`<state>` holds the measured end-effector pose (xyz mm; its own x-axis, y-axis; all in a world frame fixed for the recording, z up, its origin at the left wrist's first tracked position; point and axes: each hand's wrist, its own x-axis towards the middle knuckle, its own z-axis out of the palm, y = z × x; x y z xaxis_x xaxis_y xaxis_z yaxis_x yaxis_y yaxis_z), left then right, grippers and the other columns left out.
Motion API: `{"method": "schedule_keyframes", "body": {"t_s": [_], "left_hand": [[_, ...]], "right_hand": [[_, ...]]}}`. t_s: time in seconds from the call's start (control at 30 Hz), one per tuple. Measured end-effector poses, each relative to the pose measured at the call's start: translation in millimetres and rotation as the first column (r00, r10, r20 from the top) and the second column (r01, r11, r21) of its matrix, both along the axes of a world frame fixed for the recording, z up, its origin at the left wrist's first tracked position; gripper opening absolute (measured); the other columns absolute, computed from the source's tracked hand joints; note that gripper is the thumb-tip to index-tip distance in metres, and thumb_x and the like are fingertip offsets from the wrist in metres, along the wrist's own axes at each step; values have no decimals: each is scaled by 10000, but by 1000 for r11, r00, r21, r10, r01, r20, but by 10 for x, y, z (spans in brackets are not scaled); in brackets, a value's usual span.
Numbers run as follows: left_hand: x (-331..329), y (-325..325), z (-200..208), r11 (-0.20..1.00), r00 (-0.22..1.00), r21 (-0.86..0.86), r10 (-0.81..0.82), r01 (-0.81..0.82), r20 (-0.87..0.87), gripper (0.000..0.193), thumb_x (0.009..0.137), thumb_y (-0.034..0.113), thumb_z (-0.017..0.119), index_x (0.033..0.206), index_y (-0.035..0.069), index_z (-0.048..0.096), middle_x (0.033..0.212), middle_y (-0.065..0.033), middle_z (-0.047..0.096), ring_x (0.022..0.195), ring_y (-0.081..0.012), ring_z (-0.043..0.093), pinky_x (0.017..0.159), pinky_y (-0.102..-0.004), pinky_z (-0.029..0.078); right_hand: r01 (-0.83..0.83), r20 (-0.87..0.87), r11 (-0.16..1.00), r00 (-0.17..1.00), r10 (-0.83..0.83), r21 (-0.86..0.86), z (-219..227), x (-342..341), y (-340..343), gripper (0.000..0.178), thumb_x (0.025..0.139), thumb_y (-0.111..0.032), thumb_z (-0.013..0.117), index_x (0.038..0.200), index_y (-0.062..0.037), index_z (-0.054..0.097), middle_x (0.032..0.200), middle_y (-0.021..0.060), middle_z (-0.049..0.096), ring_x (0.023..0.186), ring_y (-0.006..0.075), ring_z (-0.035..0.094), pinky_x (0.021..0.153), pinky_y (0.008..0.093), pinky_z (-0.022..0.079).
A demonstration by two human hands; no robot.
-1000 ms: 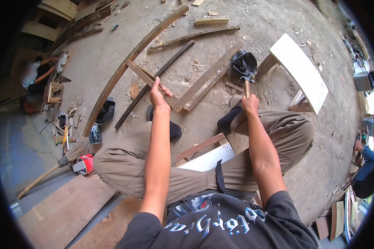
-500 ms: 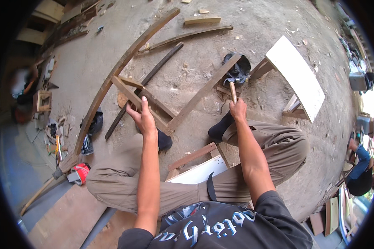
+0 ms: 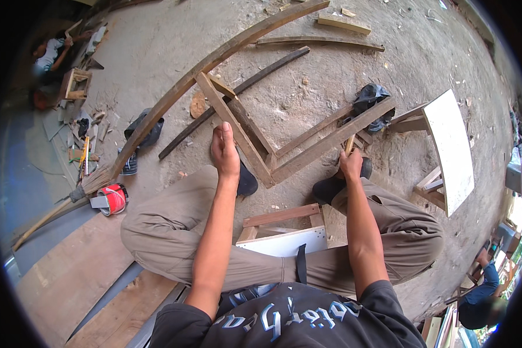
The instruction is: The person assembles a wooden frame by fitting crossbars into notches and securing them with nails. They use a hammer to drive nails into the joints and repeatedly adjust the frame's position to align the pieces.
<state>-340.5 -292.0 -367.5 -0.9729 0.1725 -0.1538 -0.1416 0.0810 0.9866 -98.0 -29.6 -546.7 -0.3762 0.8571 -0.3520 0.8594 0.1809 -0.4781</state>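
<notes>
A V-shaped wooden frame (image 3: 330, 139) of joined bars stands in front of my feet, its corner toward me. My left hand (image 3: 225, 153) grips the frame's left bar with the thumb up; its fingertips are partly hidden. My right hand (image 3: 351, 165) is closed round a hammer (image 3: 350, 144); only part of the handle shows, as the frame's right bar hides the head. A long curved wooden strip (image 3: 185, 81) runs past the frame's far left end. Near my lap lies a small wooden frame with a white panel (image 3: 284, 243).
A white-topped wooden piece (image 3: 451, 151) stands at the right. Black plastic bags (image 3: 372, 104) lie beyond the frame. Left of me are a red tin (image 3: 115, 199), a broom (image 3: 93, 181) and boards (image 3: 75, 255). Other people (image 3: 51, 55) sit at far left and lower right.
The view has shifted, so most things sit farther right. The frame has turned, showing a second bar on its right side. The hammer's head has gone behind the frame.
</notes>
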Motion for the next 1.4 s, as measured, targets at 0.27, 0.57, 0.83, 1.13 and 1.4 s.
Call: {"method": "schedule_keyframes", "body": {"t_s": [0.27, 0.57, 0.83, 1.13, 1.4], "left_hand": [[78, 225, 241, 996, 986, 59, 76, -68, -151, 361, 1010, 301, 580, 1148, -24, 507, 1028, -67, 556, 1001, -167, 517, 933, -301, 410], [-77, 342, 647, 880, 633, -474, -378, 20, -676, 202, 881, 75, 639, 1074, 16, 637, 1147, -134, 637, 1191, -323, 558, 1049, -451, 409], [-131, 352, 566, 783, 650, -621, -485, 25, -585, 150, 845, 60, 623, 980, 41, 685, 1101, -98, 665, 1242, -363, 538, 1082, -477, 383], [-166, 260, 659, 768, 705, -636, -491, 73, -512, 130, 898, 57, 617, 1001, 37, 694, 1129, -85, 683, 1283, -323, 523, 1095, -440, 368], [-157, 229, 743, 881, 757, -448, -394, 151, -521, 150, 946, 33, 586, 1061, -11, 673, 1178, -114, 662, 1256, -257, 552, 1086, -380, 382]], "right_hand": [[-227, 160, 955, 953, 259, -191, 185, -36, -36, 501, 811, -416, 713, 972, 58, 686, 979, 306, 690, 955, 462, 675, 843, 504, 531], [-125, -258, 907, 935, 243, 402, -80, -360, 398, 458, 830, -268, 761, 1169, 2, 612, 1191, 269, 618, 1075, 440, 601, 892, 507, 488], [-82, -109, 664, 964, 241, 743, -281, -650, 1289, 927, 799, -327, 817, 1489, 44, 321, 1441, 316, 437, 1384, 446, 392, 1152, 492, 313], [-164, -159, 761, 930, 331, 628, -447, -658, 1873, 449, 846, -259, 697, 1188, -2, 561, 1133, 244, 594, 1064, 436, 569, 900, 528, 437], [-367, -84, 882, 910, 406, 295, -523, -275, 1919, 282, 870, -274, 636, 1073, -97, 719, 983, 195, 721, 935, 399, 687, 822, 527, 517]]}}
